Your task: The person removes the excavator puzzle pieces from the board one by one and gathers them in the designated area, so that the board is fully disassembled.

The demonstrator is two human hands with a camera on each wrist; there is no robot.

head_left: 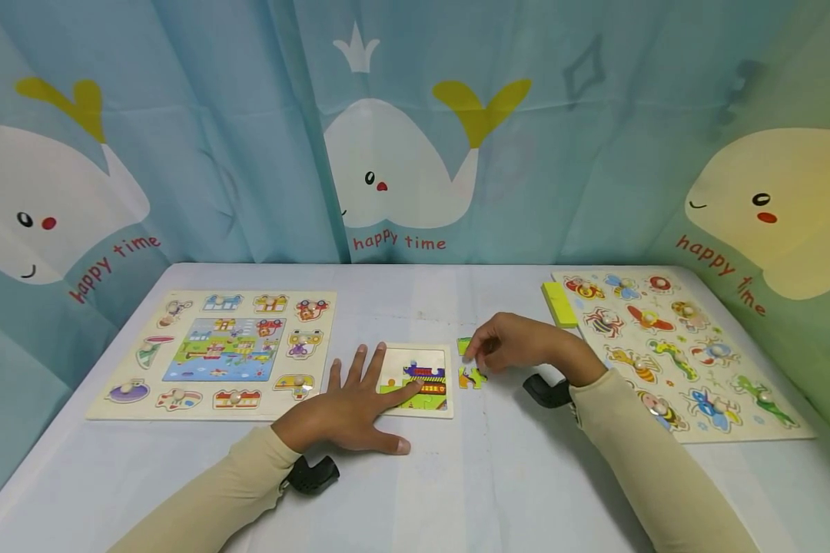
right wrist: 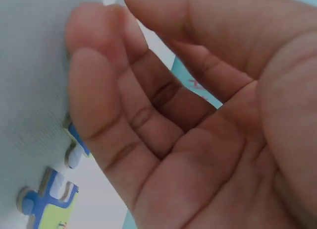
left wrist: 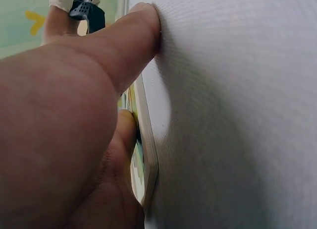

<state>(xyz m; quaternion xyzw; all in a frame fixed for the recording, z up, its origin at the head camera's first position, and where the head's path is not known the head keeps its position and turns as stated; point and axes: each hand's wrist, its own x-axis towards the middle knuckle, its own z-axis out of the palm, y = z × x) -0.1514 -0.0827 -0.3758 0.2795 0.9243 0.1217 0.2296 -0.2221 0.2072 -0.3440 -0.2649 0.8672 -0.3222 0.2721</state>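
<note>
A small square jigsaw board point(head_left: 396, 362), partly filled with a train picture, lies on the table. My left hand point(head_left: 353, 407) rests spread over its left side, fingers straight; in the left wrist view the thumb point(left wrist: 138, 28) presses the tablecloth beside the board's edge. Right of the board is a loose jigsaw piece point(head_left: 472, 378) with green and orange on it. Directly over the loose pieces is my right hand point(head_left: 512, 346), fingers loosely bent and fingertips close to them. Its palm shows bare in the right wrist view, beside a blue and green jigsaw piece point(right wrist: 52, 201).
A vehicle knob puzzle point(head_left: 121, 365) lies on the left of the table. On the right is an insect knob puzzle point(head_left: 625, 315), partly behind my right sleeve, with a yellow-green block point(head_left: 559, 305) against its edge. A whale-printed curtain point(head_left: 401, 69) hangs behind the table.
</note>
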